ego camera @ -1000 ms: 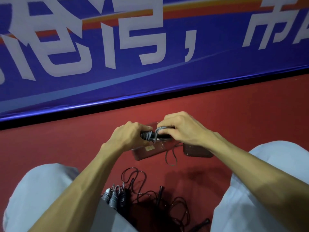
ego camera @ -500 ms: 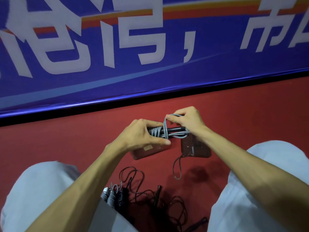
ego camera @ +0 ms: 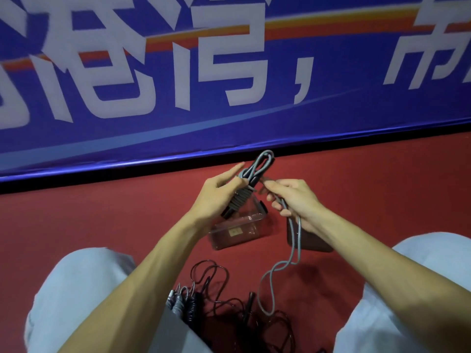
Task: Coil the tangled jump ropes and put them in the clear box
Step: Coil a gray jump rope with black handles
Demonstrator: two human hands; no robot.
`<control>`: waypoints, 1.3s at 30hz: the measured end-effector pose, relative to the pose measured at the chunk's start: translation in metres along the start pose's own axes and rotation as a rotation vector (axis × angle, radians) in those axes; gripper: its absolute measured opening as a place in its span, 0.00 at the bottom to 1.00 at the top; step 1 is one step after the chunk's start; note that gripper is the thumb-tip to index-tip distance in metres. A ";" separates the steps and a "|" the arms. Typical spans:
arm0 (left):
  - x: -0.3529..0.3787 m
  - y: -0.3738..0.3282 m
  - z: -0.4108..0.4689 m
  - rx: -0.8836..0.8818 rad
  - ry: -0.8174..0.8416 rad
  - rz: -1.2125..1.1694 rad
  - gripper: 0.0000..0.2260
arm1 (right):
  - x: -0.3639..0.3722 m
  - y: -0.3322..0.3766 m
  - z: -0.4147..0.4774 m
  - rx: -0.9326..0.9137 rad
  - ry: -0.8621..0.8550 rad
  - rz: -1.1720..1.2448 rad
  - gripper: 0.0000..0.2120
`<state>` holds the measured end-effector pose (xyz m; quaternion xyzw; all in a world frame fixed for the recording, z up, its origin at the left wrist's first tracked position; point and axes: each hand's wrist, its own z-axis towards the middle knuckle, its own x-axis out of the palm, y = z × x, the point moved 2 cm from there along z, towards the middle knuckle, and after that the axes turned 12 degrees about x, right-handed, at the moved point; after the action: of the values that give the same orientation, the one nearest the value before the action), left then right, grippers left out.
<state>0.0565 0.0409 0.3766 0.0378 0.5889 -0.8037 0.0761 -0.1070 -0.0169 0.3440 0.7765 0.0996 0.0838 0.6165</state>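
Observation:
My left hand grips a grey jump rope bundle, cord wound round its dark handles, with a loop sticking up at the top. My right hand pinches the loose grey cord, which hangs down in a long curl to the floor. The clear box stands on the red floor just below the hands, its lid lying to its right. A tangle of black jump ropes lies between my knees, with coiled bundles at its left.
A blue banner wall with large white characters runs along the far edge of the red floor. My knees in light trousers frame the work area on both sides.
The hands have lifted the bundle and tilted it upright. The right hand has pulled cord off, so a long grey loose end now hangs down to the floor.

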 end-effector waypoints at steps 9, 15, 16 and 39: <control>-0.014 0.003 0.007 -0.030 -0.191 -0.091 0.10 | 0.004 -0.004 -0.010 0.057 0.260 -0.270 0.09; -0.025 0.011 0.010 0.101 -0.292 0.055 0.10 | 0.005 -0.005 -0.010 0.009 0.283 -0.451 0.09; -0.028 0.016 0.012 0.120 -0.292 0.152 0.07 | 0.006 -0.004 -0.011 -0.071 0.241 -0.584 0.09; 0.004 0.023 0.000 0.230 0.463 0.928 0.21 | -0.012 0.011 -0.007 -0.556 -0.268 -0.790 0.07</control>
<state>0.0567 0.0340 0.3540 0.4788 0.4199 -0.7156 0.2871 -0.1198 -0.0160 0.3564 0.4897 0.2797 -0.2331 0.7922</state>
